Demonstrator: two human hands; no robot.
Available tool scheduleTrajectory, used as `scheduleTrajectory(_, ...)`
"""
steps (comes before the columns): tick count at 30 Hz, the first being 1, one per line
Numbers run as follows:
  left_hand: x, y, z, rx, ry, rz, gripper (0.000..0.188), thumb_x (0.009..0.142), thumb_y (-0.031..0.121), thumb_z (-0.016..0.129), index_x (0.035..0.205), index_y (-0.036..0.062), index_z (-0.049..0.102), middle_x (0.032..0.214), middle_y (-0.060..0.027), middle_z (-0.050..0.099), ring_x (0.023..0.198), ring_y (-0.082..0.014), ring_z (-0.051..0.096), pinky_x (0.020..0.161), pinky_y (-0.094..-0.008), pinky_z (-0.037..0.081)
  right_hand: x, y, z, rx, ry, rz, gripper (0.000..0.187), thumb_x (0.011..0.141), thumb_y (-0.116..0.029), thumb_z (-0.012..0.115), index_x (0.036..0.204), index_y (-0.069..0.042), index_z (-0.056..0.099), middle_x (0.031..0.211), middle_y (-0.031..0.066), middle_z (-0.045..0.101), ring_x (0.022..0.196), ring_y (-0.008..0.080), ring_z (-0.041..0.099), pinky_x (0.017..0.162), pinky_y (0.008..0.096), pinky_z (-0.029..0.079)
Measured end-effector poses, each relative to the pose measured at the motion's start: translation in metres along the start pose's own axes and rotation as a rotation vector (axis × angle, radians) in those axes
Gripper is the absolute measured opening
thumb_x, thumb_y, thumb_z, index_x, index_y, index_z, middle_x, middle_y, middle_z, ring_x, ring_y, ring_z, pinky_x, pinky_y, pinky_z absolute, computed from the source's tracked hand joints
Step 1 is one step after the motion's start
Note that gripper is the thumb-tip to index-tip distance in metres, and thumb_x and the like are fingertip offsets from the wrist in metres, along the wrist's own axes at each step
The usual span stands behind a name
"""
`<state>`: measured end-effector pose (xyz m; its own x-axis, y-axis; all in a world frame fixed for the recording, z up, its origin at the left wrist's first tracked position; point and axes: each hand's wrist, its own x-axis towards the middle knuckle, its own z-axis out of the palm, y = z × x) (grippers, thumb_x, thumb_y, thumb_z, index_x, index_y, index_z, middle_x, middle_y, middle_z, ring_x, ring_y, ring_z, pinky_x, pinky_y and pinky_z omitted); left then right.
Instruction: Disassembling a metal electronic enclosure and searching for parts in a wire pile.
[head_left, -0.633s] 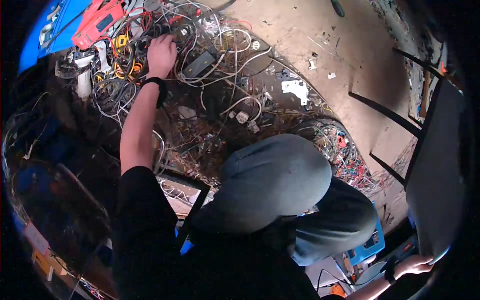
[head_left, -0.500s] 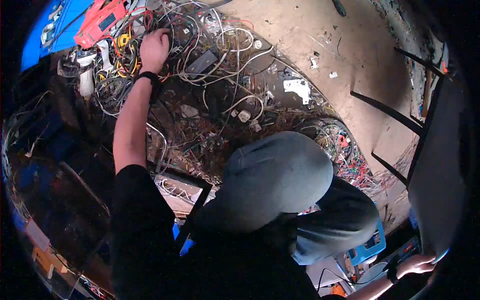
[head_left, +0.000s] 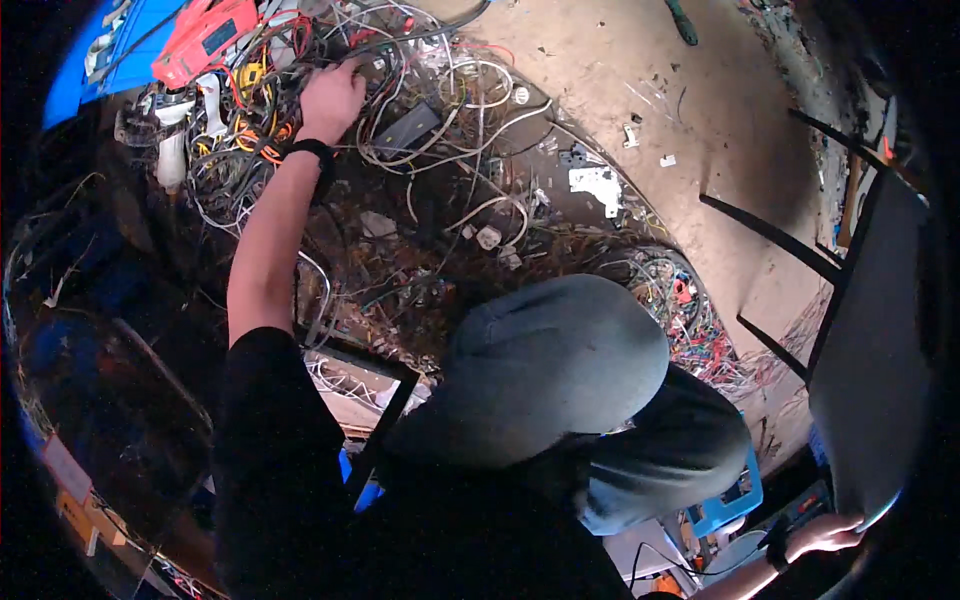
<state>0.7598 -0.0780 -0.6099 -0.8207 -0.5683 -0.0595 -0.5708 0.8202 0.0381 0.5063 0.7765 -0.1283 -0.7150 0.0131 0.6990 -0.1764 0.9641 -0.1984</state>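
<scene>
The left hand (head_left: 330,98) has its fingers curled down into a tangle of wires (head_left: 420,110) on the surface — whether they grip a strand, I cannot tell. Just beside it lie a dark rectangular box (head_left: 405,128) and a red tool (head_left: 205,38). The right hand (head_left: 825,533) rests low against a dark panel (head_left: 875,350) — fingers hidden.

A tangle of wires (head_left: 400,150) covers the floor (head_left: 620,70). The left hand (head_left: 330,100) rests in it, beside a power adapter (head_left: 405,128) to its right. A meter (head_left: 205,38) lies to its left. A chair (head_left: 860,330) stands far right, the right hand (head_left: 825,535) below it.
</scene>
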Motion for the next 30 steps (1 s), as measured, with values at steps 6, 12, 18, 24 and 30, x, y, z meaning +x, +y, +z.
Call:
scheduleTrajectory(6, -0.012, 0.005, 0.037, -0.051, -0.112, 0.066, 0.037, 0.093, 0.03, 0.065, 0.124, 0.0099, 0.063, 0.106, -0.0235, 0.071, 0.101, -0.042, 0.069, 0.085, -0.0525, 0.057, 0.016, 0.071, -0.006, 0.02, -0.018, 0.015, 0.067, 0.104, -0.059, 0.052, 0.122, 0.005, 0.045, 0.114, 0.0277, 0.051, 0.108, 0.0384, 0.053, 0.099, 0.0544, 0.042)
scheduleTrajectory(12, -0.038, 0.033, 0.041, 0.079, -0.181, 0.043, 0.042, 0.089, 0.03, 0.072, 0.122, 0.0081, 0.059, 0.113, -0.0167, 0.069, 0.109, -0.0391, 0.064, 0.091, -0.0488, 0.055, 0.036, 0.182, -0.026, 0.034, -0.013, 0.049, 0.067, 0.104, -0.059, 0.053, 0.123, 0.005, 0.046, 0.115, 0.0283, 0.052, 0.108, 0.0386, 0.054, 0.099, 0.0542, 0.043)
scheduleTrajectory(18, -0.04, 0.043, 0.052, 0.059, -0.156, -0.044, 0.041, 0.091, 0.036, 0.071, 0.121, 0.0095, 0.064, 0.116, -0.0129, 0.069, 0.114, -0.0351, 0.064, 0.094, -0.0497, 0.054, 0.038, 0.186, -0.031, 0.029, -0.003, 0.035, 0.068, 0.103, -0.058, 0.054, 0.124, 0.006, 0.046, 0.116, 0.0289, 0.052, 0.109, 0.0388, 0.054, 0.1, 0.0541, 0.043)
scheduleTrajectory(24, -0.068, 0.073, 0.028, 0.047, -0.289, 0.054, 0.055, 0.092, 0.053, 0.069, 0.124, 0.0087, 0.061, 0.126, -0.0154, 0.066, 0.115, -0.0358, 0.064, 0.096, -0.0489, 0.051, 0.002, 0.027, 0.0, 0.005, 0.001, 0.005, 0.068, 0.103, -0.058, 0.054, 0.124, 0.007, 0.047, 0.117, 0.0296, 0.053, 0.11, 0.0391, 0.055, 0.1, 0.054, 0.044)
scheduleTrajectory(30, -0.069, 0.065, 0.02, -0.106, -0.436, -0.069, 0.07, 0.092, 0.057, 0.067, 0.131, -0.0012, 0.058, 0.129, -0.0185, 0.066, 0.121, -0.0354, 0.063, 0.101, -0.0461, 0.049, -0.019, -0.022, 0.008, -0.007, 0.0, 0.005, 0.069, 0.103, -0.057, 0.055, 0.125, 0.007, 0.048, 0.118, 0.0302, 0.054, 0.111, 0.0393, 0.056, 0.1, 0.0539, 0.044)
